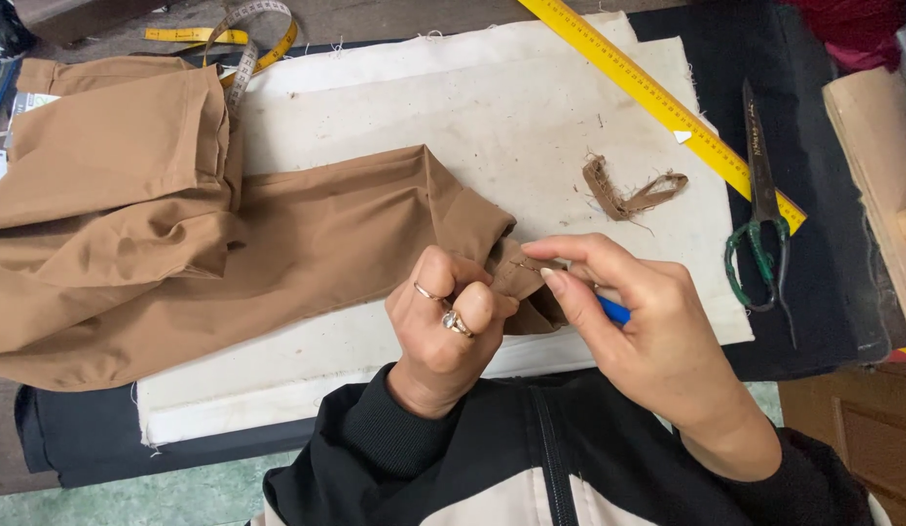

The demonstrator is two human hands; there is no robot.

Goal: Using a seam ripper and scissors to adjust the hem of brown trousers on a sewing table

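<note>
A brown garment [209, 244] lies across a white padded cloth [531, 107], bunched at the left. My left hand [445, 326], with rings on two fingers, pinches the garment's end near the middle. My right hand [633, 321] holds a small blue-handled tool [614, 311] and touches the same edge of fabric, where loose threads show. The tool's tip is hidden by my fingers.
A frayed brown fabric strip [630, 193] lies on the white cloth. A yellow ruler [667, 102] runs diagonally at the top right. Green-handled scissors [761, 209] rest on dark cloth at the right. A measuring tape [240, 37] curls at the top left. A wooden board [876, 156] is at the far right.
</note>
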